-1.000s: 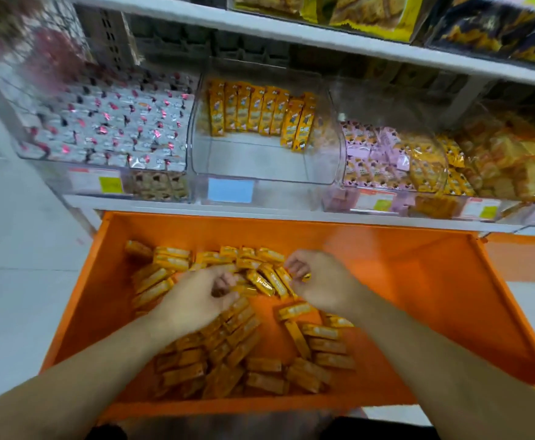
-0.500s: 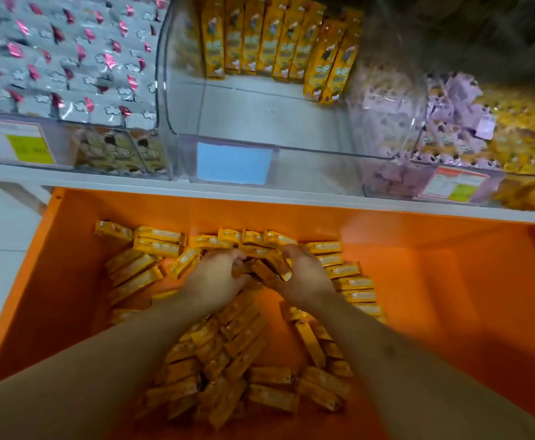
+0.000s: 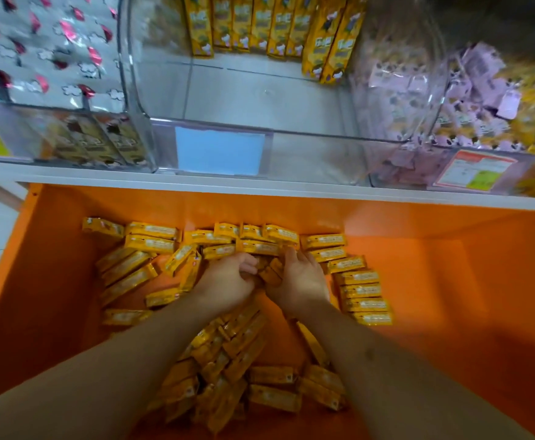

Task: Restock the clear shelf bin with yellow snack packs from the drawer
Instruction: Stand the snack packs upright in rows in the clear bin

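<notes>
The left hand (image 3: pixel 228 282) and right hand (image 3: pixel 301 281) meet mid-drawer, fingers curled onto a clutch of yellow snack packs (image 3: pixel 267 271) pinched between them — long axes slanting. The clear shelf bin (image 3: pixel 221 122) lies directly ahead and above the orange drawer (image 3: pixel 450 281), equally near both hands.

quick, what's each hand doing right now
Left hand: curled grip on yellow snack packs.
Right hand: curled grip on the same packs.

Head view, close, looking steeply down into orange drawer (image 3: pixel 53 265); shelf bins above, edges seemingly blurred.
</notes>
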Demonstrator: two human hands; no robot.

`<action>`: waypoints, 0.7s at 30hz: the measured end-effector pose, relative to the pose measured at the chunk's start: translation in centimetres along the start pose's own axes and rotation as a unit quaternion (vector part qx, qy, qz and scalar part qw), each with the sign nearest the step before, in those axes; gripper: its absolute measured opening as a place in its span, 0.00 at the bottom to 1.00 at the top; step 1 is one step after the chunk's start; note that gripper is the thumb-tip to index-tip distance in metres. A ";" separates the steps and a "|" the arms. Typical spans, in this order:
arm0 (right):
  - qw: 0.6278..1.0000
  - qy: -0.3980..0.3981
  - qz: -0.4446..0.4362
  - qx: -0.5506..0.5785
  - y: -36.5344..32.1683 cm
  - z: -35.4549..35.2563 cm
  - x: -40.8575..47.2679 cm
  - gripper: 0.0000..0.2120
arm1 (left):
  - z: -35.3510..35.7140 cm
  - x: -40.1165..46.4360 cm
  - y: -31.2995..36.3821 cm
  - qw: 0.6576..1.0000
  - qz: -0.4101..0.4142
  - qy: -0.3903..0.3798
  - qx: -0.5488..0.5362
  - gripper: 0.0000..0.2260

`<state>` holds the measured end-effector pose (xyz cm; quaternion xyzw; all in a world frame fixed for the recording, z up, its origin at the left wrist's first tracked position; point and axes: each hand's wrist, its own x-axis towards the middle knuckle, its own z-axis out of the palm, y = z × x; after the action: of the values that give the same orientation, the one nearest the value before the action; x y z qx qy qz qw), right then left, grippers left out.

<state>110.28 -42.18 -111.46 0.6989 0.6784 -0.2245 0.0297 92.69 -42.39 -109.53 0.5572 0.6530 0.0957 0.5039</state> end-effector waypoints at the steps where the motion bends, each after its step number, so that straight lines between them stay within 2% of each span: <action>1: 1.000 -0.009 0.003 0.001 0.0 -0.4 -0.4 0.39 | 0.0 -0.3 0.1 1.000 -0.002 -0.004 -0.009 0.17; 4: 0.997 -0.011 0.022 0.069 -0.2 -2.3 -1.5 0.33 | -0.5 -1.4 0.2 1.000 -0.002 0.002 -0.018 0.14; 6: 0.985 -0.049 0.026 0.165 -0.6 -4.1 -1.9 0.28 | -1.3 -2.4 0.4 0.999 0.019 0.007 -0.027 0.17; 9: 0.954 -0.100 -0.018 0.282 -2.2 -7.5 -2.8 0.28 | -3.7 -4.9 2.2 0.996 0.077 -0.008 -0.055 0.21; 11: 0.942 -0.103 -0.056 0.313 -3.7 -10.2 -3.7 0.25 | -5.7 -7.0 4.0 0.988 0.115 -0.008 -0.100 0.22; 14: 0.930 -0.099 -0.091 0.343 -5.7 -14.8 -5.7 0.21 | -8.8 -11.1 6.9 0.967 0.104 -0.029 -0.233 0.22; 15: 0.925 -0.097 -0.096 0.355 -6.3 -16.2 -6.6 0.22 | -9.8 -12.5 7.8 0.958 0.100 -0.030 -0.268 0.21; 17: 0.914 -0.091 -0.109 0.380 -7.0 -18.7 -8.4 0.28 | -11.4 -15.3 9.4 0.946 0.109 -0.026 -0.304 0.21; 21: 0.867 -0.093 -0.137 0.469 -7.7 -22.3 -12.4 0.22 | -13.1 -20.7 12.4 0.936 0.139 -0.022 -0.322 0.19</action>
<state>109.26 -45.42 -85.03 0.5064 0.5758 -0.5824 -0.2699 87.83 -49.22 -83.35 0.4525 0.4916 0.3577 0.6524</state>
